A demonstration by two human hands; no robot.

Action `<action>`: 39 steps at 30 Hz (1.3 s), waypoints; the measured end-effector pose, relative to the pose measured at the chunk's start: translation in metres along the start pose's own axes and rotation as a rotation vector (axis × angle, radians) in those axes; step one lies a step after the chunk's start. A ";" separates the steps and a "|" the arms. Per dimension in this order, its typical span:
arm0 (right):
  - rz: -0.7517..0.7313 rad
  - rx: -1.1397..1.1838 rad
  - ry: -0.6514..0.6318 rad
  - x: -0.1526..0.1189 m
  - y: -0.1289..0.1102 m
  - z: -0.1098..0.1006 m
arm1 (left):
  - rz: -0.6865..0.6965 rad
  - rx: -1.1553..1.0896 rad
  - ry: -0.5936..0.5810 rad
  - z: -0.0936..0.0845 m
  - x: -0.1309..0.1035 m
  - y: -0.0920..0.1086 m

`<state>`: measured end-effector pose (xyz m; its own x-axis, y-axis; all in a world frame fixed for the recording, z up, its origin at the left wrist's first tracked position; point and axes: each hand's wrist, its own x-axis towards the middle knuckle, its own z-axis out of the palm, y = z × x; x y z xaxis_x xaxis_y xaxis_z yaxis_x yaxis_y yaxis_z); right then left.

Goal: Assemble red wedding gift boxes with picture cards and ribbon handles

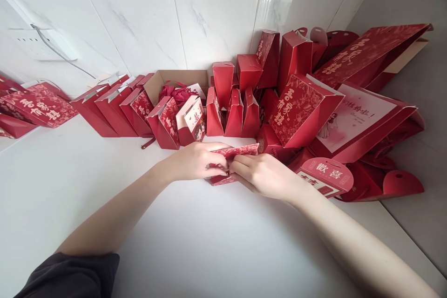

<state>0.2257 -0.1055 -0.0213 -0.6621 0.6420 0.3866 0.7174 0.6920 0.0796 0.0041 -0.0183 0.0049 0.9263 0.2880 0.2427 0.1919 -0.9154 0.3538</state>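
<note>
In the middle of the head view, a red patterned paper gift bag (244, 150) stands on the white table between my hands. My left hand (200, 160) grips its left side near the top, fingers curled over the edge. From the right, my right hand (260, 174) has its fingers bent at the bag's opening, close to my left fingertips. A small dark spot, perhaps a ribbon end, shows between the fingers. What exactly the right fingers pinch is hidden. Just behind, a white-fronted gift bag (190, 118) and a red gift bag (165, 123) stand upright.
A cardboard box (150, 88) holding dark red ribbons (178, 95) stands by the tiled wall. Several red bags and boxes are piled at right, with a pink-topped box (328, 172) nearest my right forearm. More bags (94, 107) line the left. A cable hangs from the socket panel (42, 44).
</note>
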 end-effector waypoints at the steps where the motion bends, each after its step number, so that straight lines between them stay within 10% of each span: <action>1: -0.001 -0.004 0.007 0.000 -0.001 0.000 | 0.021 0.011 0.018 0.001 0.000 0.001; 39: 0.027 -0.060 0.168 0.002 -0.004 0.002 | 0.125 -0.166 0.174 0.013 0.004 -0.013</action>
<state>0.2212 -0.1065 -0.0227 -0.6007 0.5923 0.5371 0.7494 0.6511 0.1202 0.0099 -0.0085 -0.0109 0.8669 0.2329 0.4407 0.0104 -0.8924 0.4511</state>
